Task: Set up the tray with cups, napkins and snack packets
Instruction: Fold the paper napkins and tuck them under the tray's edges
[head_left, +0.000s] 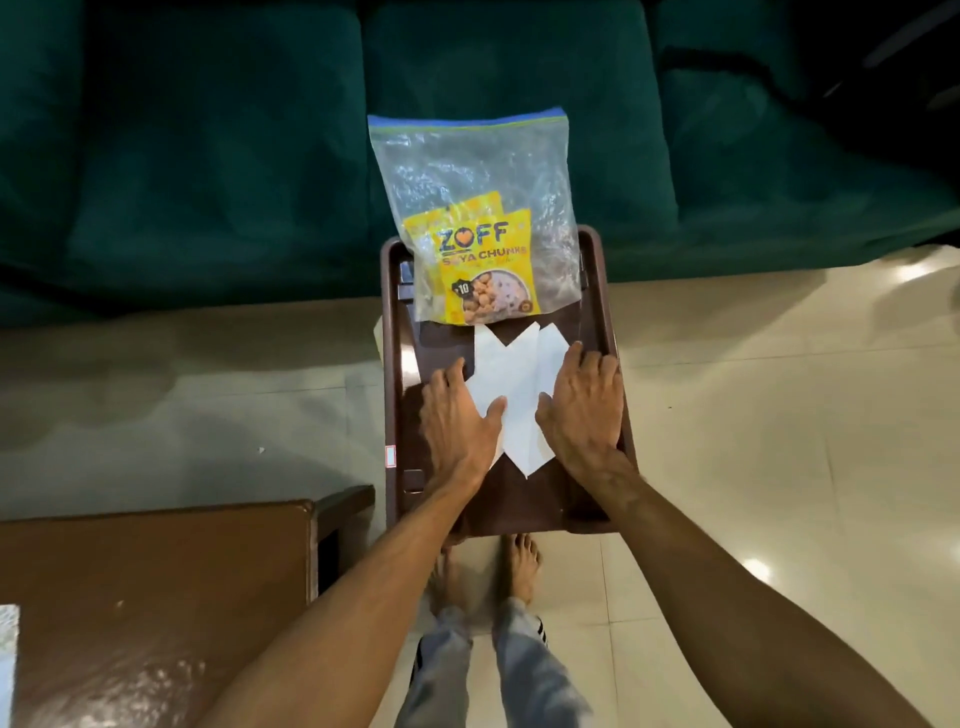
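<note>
Both hands are down flat on the tray (524, 504), and the napkins (514, 374) lie right between them in the tray's middle. There are two white napkins, crossed over each other in an X. The left hand (457, 421) sits on the tray's left half with its fingers (449, 376) straight and spread. They rest on the bare tray just beside the napkins' left edge, while its thumb lies on top of the paper. The right hand (582, 410) mirrors it on the tray's right half: fingers straight and pointing to the far end, lying over the napkins' right edge, thumb pressed onto the paper. Nothing is gripped or pinched; both palms are open and pressing down.

At the tray's far end lies a clear zip bag (483, 166) with a blue seal. Its lower part is on the tray, just touching the napkins' far tips, and its top reaches out past the far rim. Yellow packets (483, 270) sit inside it, low down over the tray.

Beyond the tray's far end is a green sofa (208, 156). Below the near rim bare feet (522, 566) stand on a pale tiled floor (779, 415). Off the tray's near-left corner is a brown table (156, 597)
</note>
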